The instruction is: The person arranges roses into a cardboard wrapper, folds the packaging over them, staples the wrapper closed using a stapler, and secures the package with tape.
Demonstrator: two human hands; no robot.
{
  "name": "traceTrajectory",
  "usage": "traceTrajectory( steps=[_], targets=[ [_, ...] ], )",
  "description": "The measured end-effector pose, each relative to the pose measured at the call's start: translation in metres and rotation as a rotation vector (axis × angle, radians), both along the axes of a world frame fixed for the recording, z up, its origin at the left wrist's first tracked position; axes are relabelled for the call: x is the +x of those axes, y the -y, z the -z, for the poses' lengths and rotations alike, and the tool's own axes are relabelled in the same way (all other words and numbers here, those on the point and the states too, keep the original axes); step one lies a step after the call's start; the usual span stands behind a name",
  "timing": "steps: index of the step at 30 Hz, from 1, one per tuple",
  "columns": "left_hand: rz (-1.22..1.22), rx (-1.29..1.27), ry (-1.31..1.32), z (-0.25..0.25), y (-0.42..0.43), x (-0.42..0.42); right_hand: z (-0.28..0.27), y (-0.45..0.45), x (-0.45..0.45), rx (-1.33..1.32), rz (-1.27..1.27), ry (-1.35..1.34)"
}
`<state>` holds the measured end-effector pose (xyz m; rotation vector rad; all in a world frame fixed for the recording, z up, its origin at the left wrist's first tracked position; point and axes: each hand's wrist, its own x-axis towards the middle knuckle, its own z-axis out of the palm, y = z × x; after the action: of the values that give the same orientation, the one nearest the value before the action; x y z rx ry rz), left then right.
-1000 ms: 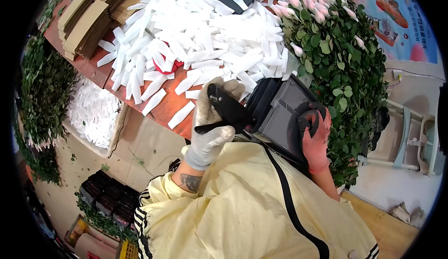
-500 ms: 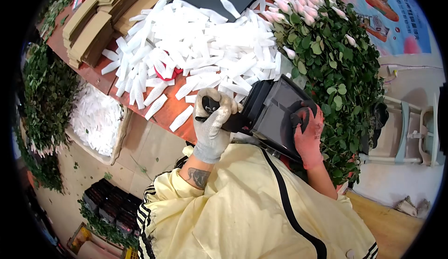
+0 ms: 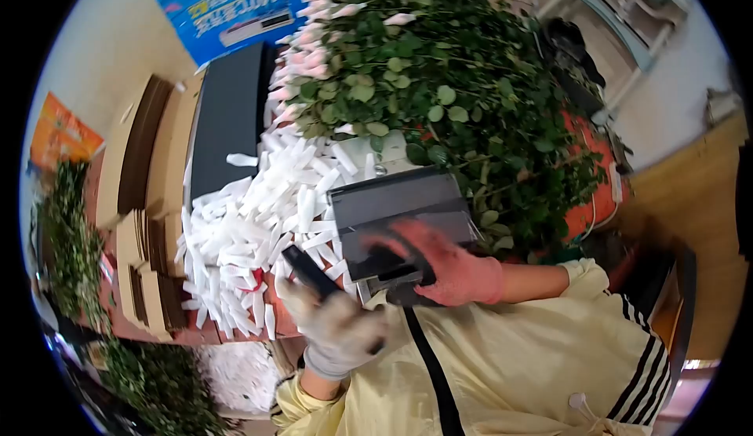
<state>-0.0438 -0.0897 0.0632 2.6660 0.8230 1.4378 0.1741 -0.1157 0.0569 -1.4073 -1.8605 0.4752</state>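
My left hand (image 3: 337,322), in a whitish knit glove, is closed around a black bar-shaped tool (image 3: 312,271); its exact kind is not clear. The bar sticks out past the fingers toward the white mesh sleeves (image 3: 286,185) piled on the table. My right hand (image 3: 439,267), in a red glove with dark fingers, is at the front of a dark box-like device (image 3: 400,208) with a smooth, see-through-looking top. Motion smears these fingers, so their grip on the device cannot be made out.
Leafy stems (image 3: 447,106) with pink-white sleeved heads (image 3: 310,59) are heaped behind the device. Cardboard pieces (image 3: 145,271) and a dark flat panel (image 3: 227,114) lie at the left. Below the table edge are a container of white sleeves (image 3: 239,377) and more greenery (image 3: 157,385).
The view has swung to the right. My left hand has drawn the black tool away from the device. My right hand has shifted from the device's side to its front.
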Motion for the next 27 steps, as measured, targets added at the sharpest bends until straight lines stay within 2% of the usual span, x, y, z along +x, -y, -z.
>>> traceTrajectory(
  steps=[1,2,3,5,6,7,8,9,11,12,13,14,15,17,19,20,21,23,27],
  targets=[
    [0.103,0.133,-0.111,-0.008,0.002,0.013,-0.006,0.004,0.005,-0.314,-0.23,-0.234],
    [0.161,0.173,-0.103,-0.007,0.004,0.027,-0.008,0.008,0.009,-0.615,-0.471,-0.468],
    [0.209,0.209,-0.118,-0.013,0.0,0.036,-0.004,0.017,0.014,-0.6,-0.457,-0.47],
    [0.306,0.28,-0.149,-0.025,-0.009,0.056,0.004,0.042,0.025,-1.336,-0.13,-1.53],
    [0.381,0.134,-0.167,-0.034,-0.017,0.061,-0.007,0.055,0.041,-1.093,-0.208,-1.197],
    [0.453,-0.015,-0.184,-0.045,-0.023,0.064,-0.018,0.054,0.042,-1.091,-0.197,-1.206],
    [0.452,-0.318,-0.283,-0.062,-0.03,0.063,-0.027,0.048,0.041,-1.01,-0.37,-1.563],
    [0.473,-0.453,-0.058,-0.045,-0.037,0.056,-0.036,0.044,0.044,-0.889,-0.549,-1.912],
    [0.3,-0.503,-0.017,-0.005,-0.062,0.057,-0.054,0.048,0.076,-0.879,-0.308,-1.828],
    [0.303,-0.519,-0.019,0.009,-0.064,0.065,-0.069,0.049,0.096,-0.911,-0.184,-1.513],
    [0.223,-0.54,-0.21,0.018,-0.068,0.076,-0.081,0.046,0.115,-0.922,-0.075,-1.188],
    [0.142,-0.552,-0.402,0.022,-0.072,0.085,-0.083,0.044,0.127,-0.921,-0.072,-1.186],
    [0.145,-0.55,-0.402,0.023,-0.072,0.091,-0.084,0.042,0.137,-0.869,-0.063,-0.861],
    [0.081,-0.475,-0.513,0.025,-0.072,0.099,-0.084,0.038,0.15,-0.813,-0.048,-0.549],
    [0.078,-0.491,-0.52,0.031,-0.08,0.108,-0.08,0.034,0.158,-0.529,-0.207,0.111],
    [0.083,-0.555,-0.572,0.034,-0.085,0.111,-0.086,0.032,0.155,-0.672,-0.166,0.142],
    [0.091,-0.619,-0.623,0.036,-0.088,0.112,-0.088,0.03,0.155,-0.679,-0.164,0.137],
    [0.09,-0.619,-0.589,0.039,-0.088,0.112,-0.089,0.025,0.154,-0.68,-0.074,0.367],
    [0.073,-0.641,-0.526,0.042,-0.089,0.112,-0.086,0.005,0.163,-0.701,-0.026,0.437]
  ],
)
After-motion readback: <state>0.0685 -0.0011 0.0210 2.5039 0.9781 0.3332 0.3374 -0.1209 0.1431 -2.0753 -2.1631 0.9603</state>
